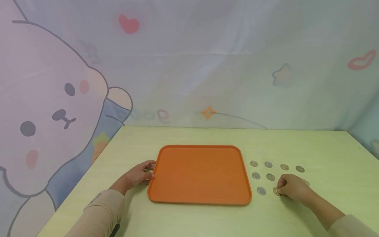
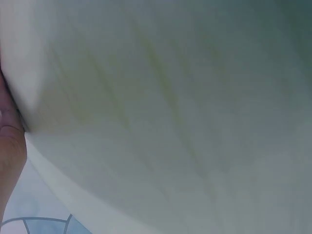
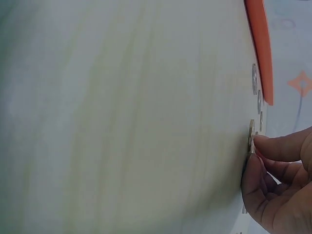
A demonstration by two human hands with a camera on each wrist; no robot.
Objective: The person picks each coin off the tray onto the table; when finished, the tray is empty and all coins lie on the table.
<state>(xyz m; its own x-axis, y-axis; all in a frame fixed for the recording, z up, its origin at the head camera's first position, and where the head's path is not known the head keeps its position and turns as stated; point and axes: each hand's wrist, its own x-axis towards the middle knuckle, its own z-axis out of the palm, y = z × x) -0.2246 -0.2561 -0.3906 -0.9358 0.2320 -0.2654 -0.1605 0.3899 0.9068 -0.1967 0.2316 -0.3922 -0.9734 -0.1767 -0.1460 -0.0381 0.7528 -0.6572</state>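
Observation:
An orange tray [image 1: 199, 174] lies flat on the table. At its left side, my left hand [image 1: 138, 174] touches the rim with thumb and fingertips. Several coins are laid out in rows right of the tray, some silver-coloured, some gold-coloured. Over the front row, my right hand [image 1: 294, 188] pinches a gold-coloured coin [image 1: 276, 191] by its edge between thumb and finger. The right wrist view shows this coin [image 3: 251, 131] low at the tabletop. A silver coin [image 1: 261, 191] lies just left of it. Another coin [image 1: 306, 182] is partly hidden behind the right hand.
The pale yellow-green table [image 1: 189, 222] ends at the back against a printed cloth [image 1: 189, 75] with a cartoon bear. Farther back in the coin rows lie a silver coin [image 1: 268, 164] and a darker coin [image 1: 300, 169].

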